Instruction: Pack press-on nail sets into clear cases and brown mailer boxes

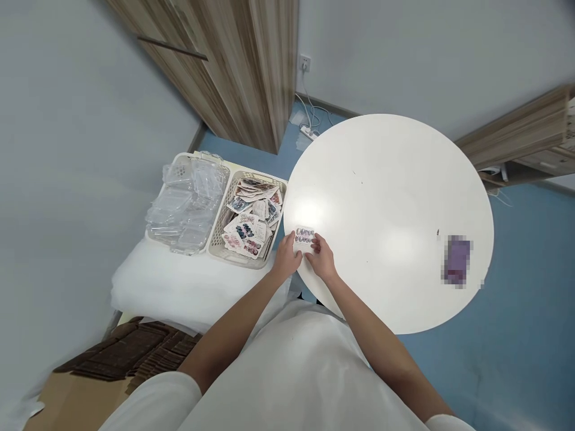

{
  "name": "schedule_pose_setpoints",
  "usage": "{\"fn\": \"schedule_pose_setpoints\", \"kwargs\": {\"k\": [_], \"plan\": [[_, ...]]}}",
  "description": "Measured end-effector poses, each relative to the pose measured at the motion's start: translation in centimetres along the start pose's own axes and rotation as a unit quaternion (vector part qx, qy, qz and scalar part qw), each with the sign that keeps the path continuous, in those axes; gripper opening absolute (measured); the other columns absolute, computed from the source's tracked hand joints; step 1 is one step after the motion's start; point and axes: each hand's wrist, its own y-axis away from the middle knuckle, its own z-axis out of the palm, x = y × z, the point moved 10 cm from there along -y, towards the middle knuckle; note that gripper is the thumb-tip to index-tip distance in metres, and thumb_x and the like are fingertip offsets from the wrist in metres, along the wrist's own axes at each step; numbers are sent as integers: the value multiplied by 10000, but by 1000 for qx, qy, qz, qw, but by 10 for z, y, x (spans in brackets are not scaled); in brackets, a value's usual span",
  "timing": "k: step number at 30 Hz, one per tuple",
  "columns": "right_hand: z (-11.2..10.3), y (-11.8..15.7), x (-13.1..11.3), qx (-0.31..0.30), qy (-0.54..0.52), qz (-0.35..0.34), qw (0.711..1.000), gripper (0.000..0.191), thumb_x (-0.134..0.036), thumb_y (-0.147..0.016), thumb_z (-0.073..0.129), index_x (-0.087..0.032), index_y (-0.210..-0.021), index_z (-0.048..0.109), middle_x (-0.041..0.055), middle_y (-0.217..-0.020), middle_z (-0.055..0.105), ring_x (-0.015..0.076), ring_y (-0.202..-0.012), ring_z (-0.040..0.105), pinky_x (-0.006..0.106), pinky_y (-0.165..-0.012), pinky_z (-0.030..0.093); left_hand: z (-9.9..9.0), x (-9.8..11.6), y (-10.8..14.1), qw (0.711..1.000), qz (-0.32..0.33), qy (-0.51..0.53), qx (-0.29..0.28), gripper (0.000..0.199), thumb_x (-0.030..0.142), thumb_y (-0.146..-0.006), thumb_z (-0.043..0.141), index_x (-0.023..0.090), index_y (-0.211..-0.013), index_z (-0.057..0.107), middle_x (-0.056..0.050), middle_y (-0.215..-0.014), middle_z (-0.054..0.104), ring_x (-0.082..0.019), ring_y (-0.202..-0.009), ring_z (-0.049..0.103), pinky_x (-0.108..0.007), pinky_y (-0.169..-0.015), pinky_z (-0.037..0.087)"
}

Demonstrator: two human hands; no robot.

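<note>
A small white card of press-on nails (304,236), with two rows of purplish nails, is at the left edge of the round white table (381,179). My left hand (286,258) grips its left side between thumb and fingers. On the opposite side, my right hand (322,258) has its fingers closed at the card's right edge. Just left of my hands, a cream basket (215,244) holds a jumbled pile of nail cards (249,224) in several colours.
Another basket (150,238) at the far left is heaped with clear plastic boxes (188,200). White wrapping material (179,287) lies in front of the baskets, above brown cardboard (90,392). A blurred purple object (457,261) rests on the table's right side. Behind stands a wooden cabinet (242,66).
</note>
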Motion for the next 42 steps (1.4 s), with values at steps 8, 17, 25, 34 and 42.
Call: {"fn": "schedule_pose_setpoints", "kwargs": {"k": [8, 17, 25, 34, 42], "plan": [[2, -4, 1, -25, -19, -9, 999, 676, -202, -632, 594, -227, -1246, 311, 70, -1099, 489, 163, -915, 517, 356, -835, 450, 0, 0, 2, 999, 1, 1, 43, 605, 177, -724, 452, 152, -1299, 265, -125, -1254, 384, -262, -1187, 341, -426, -962, 321], [6, 10, 1, -109, -25, -82, 990, 765, -221, -643, 602, -238, -1298, 206, 107, -1315, 337, 221, -1150, 413, 413, -934, 378, -2, -2, 32, 995, -31, 29, 92, 653, 211, -735, 471, 161, -1325, 196, -129, -1339, 291, -252, -1204, 337, -411, -971, 326], [0, 27, -8, -96, 41, -149, 983, 715, -271, -686, 546, -190, -1307, 201, 125, -1329, 310, 240, -1199, 352, 434, -967, 327, -21, -17, 99, 989, -64, 19, 130, 533, 226, -751, 478, 172, -1261, 334, -111, -1258, 415, -238, -1146, 412, -399, -938, 360], [59, 69, -100, -106, 11, -266, 958, 453, -282, -769, 427, -188, -1205, 354, 94, -1057, 524, 152, -765, 537, 338, -699, 461, -100, -39, 159, 986, -45, -27, 157, 447, 285, -740, 519, 170, -1167, 455, -109, -1116, 536, -231, -997, 529, -382, -852, 423], [147, 63, -169, -197, 61, -310, 928, 388, -287, -727, 480, -182, -1100, 460, 61, -938, 586, 146, -746, 550, 326, -712, 454, -186, -63, 163, 973, -91, -38, 208, 473, 335, -679, 585, 134, -1101, 511, -146, -1088, 561, -282, -1007, 534, -378, -836, 422]]}}
